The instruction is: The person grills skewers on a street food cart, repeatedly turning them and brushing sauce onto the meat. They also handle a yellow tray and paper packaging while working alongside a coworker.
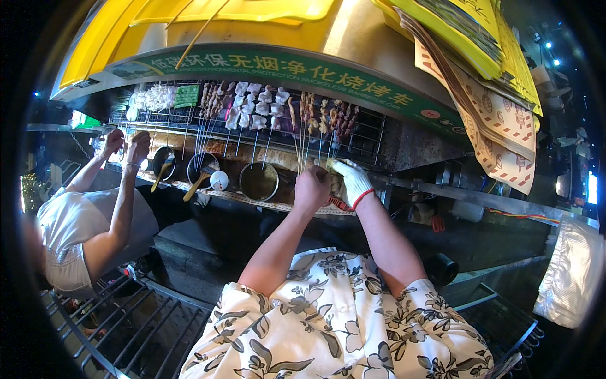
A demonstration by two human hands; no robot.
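Observation:
At the front edge of a barbecue grill [374, 142], my bare left hand [311, 187] is closed at the lower ends of several thin skewers. Right beside it is my right hand [352, 180], in a white knit glove with a red cuff, its fingers curled near the skewer ends; what lies inside them is hidden. Above my hands, skewers of browned meat [344, 118] rest on the wire rack. Skewers of pale white chunks [258, 106] lie further left, then more meat skewers [215, 99] and white enoki-like mushrooms [154, 97].
Metal pots [267, 195], some with brushes [199, 184], and a white-topped shaker [219, 180] line the front ledge. A co-worker [102, 227] holds both hands near the grill's left end. Yellow trays [265, 14] and printed paper bags [497, 128] sit above; a wire rack [137, 327] stands lower left.

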